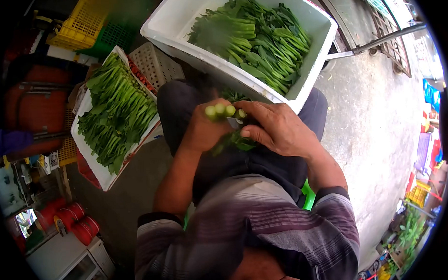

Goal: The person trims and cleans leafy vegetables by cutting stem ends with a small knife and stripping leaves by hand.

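Observation:
My left hand (206, 126) is closed around a bunch of leafy green vegetables (220, 111), its pale cut stem ends facing up towards me. The leaves hang below, between my knees. My right hand (285, 130) comes in from the other side, with thumb and forefinger bent around one stem end. A short knife blade (235, 123) shows between the two hands, against the stems. Its handle is hidden in my right hand. Just beyond my hands, a white foam box (209, 59) holds greens (260, 40) laid in rows.
To the left, a foam lid (106, 179) carries more greens (117, 106), beside a beige perforated crate (157, 66). Yellow crates (84, 21) stand behind it. Red canisters (84, 229) sit on a white cabinet (60, 259) at lower left. A metal bar (388, 39) lies right of the box.

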